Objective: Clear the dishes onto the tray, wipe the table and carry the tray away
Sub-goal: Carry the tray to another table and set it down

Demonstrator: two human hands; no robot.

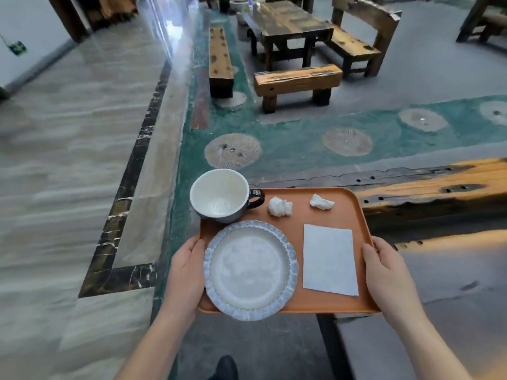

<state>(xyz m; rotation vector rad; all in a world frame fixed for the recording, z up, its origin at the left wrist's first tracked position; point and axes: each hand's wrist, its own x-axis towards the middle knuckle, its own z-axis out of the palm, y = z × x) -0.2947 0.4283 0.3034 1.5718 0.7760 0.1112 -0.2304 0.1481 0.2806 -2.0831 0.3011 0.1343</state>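
Here we hold the orange tray (315,304) in the air, our left hand (186,272) gripping its 9 o'clock edge, our right hand (386,272) its 3 o'clock edge. On it are a plate (251,270), a cup (222,196) at 11 o'clock, a flat napkin (329,260) and two crumpled tissues (279,206).

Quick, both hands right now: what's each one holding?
Left hand: grips the left edge of the orange tray.
Right hand: grips the tray's right edge.
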